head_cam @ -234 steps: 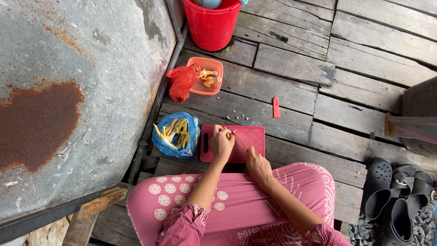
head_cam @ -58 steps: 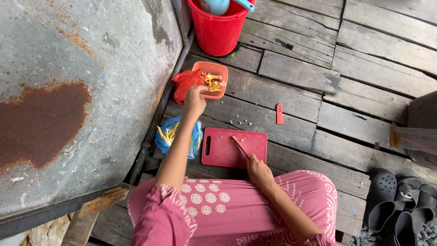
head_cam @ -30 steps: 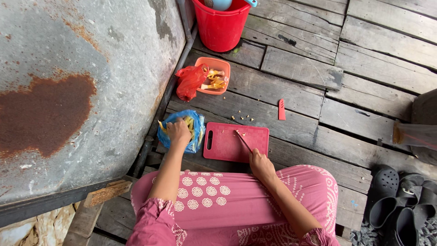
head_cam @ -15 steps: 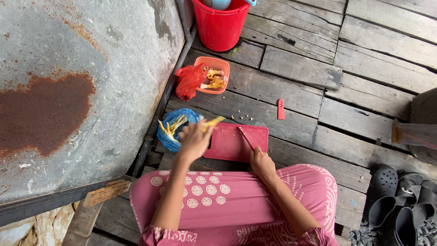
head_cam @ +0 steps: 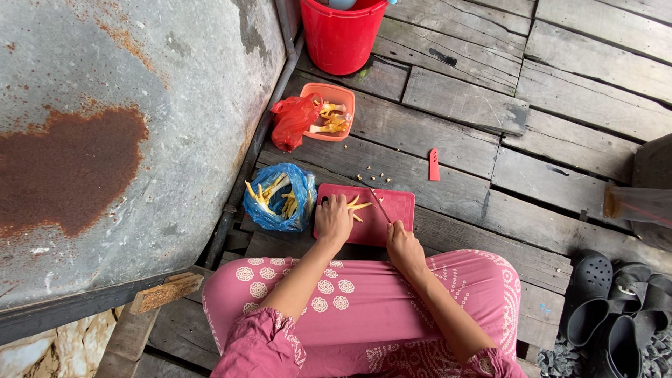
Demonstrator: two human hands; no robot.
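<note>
The yellow chicken foot [head_cam: 358, 206] is down on the red cutting board [head_cam: 399, 210] now; half a sec ago I saw it held up in the air over the blue bag, so it's come across and been set flat. My left hand [head_cam: 334, 218] lies on top of its near end, fingers pressed down on it, toes sticking out to the right of the hand. My right hand [head_cam: 400, 241] is closed round the handle of a knife [head_cam: 381, 206], same spot as before, w/ the blade angled over the board and its tip just beside the toes. Left of the board, touching it, the blue plastic bag [head_cam: 302, 189] sits open w/ more yellow feet inside. Further up the planks an orange tray [head_cam: 344, 94] holds a few trimmed pieces (a red plastic bag [head_cam: 290, 120] is bunched against its left edge). A red bucket [head_cam: 339, 38] stands beyond that, contents can't tell.
</note>
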